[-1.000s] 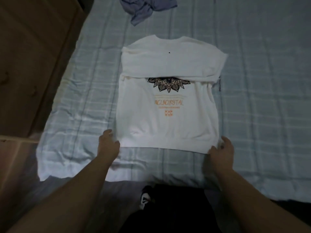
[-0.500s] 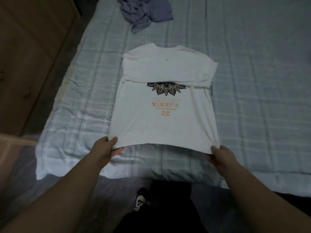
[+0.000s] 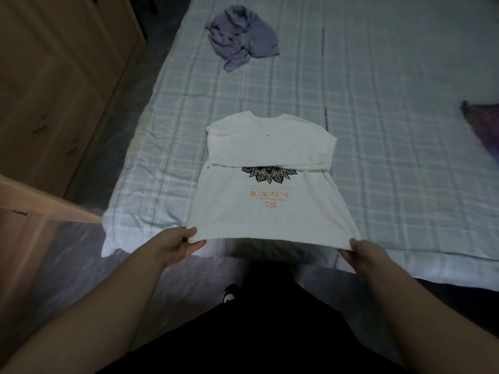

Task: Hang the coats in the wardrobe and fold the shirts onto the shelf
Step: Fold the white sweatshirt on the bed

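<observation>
I am standing at the foot of a bed (image 3: 391, 163) covered in a pale blue and white checked sheet, looking down at my own two bare arms reaching forward. A white T-shirt (image 3: 270, 211) lies on the sheet in front of me, its neckline pointing away from me and its sleeves tucked in across the upper part, so it forms a rough rectangle. A black mandala print shows just below that tucked band, with a line of orange lettering and a small orange mark beneath it (the lettering is too blurred for me to read with certainty). My left hand (image 3: 172, 245) pinches the near left corner of the hem, thumb on top and fingers curled beneath the cloth. My right hand (image 3: 368, 252) grips the near right corner in the same way, thumb over the edge. Between my hands the hem is raised off the sheet, and a shadow lies under it, while the far part of the shirt rests flat on the bed. Further up the bed, well apart from the white shirt, a crumpled grey-blue garment (image 3: 240, 36) lies in a heap. At the far right edge, a dark purple cloth (image 3: 483, 125) is partly in view. To my left stands a wooden wardrobe (image 3: 54, 76) with closed doors. Below my arms I see my dark clothing and the toe of a shoe (image 3: 229, 292).
</observation>
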{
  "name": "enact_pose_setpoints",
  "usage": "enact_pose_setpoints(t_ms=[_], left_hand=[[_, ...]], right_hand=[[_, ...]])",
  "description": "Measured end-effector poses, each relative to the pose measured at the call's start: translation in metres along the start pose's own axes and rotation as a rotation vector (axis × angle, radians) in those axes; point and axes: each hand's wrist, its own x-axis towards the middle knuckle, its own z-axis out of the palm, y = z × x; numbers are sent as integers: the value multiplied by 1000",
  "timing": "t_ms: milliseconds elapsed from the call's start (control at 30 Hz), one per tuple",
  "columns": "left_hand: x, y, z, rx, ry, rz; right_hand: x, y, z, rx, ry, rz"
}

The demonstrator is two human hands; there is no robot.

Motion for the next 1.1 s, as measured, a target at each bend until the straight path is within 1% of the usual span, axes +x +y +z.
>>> enact_pose_setpoints(t_ms=[67, 133, 267, 333, 433, 533, 667, 800, 933, 1033, 1100], left_hand=[[-1, 17, 10, -25, -44, 21], [1, 37, 23, -38, -47, 55], [12, 86, 63, -56, -32, 208], [20, 114, 85, -57, 6, 293], [35, 157, 125, 21, 29, 385], [66, 199, 160, -21, 55, 409], [136, 250, 197, -154, 52, 363], [224, 281, 224, -192, 118, 356], [315, 293, 232, -117, 172, 376], [355, 293, 233, -48, 220, 390], [369, 290, 235, -51, 213, 428]], right_hand=[[-2, -16, 7, 30, 2, -30], [-3, -43, 20, 104, -21, -52], [0, -107, 49, 321, -74, -130], [6, -140, 64, 342, -99, -152], [25, -193, 92, 344, -127, -173], [57, -240, 124, 376, -147, -159], [125, -284, 175, 352, -159, -145], [211, -304, 231, 153, -138, -206], [296, -304, 281, 197, -111, -219], [331, -292, 297, 77, -162, -301], [342, -281, 303, 83, -134, -382]])
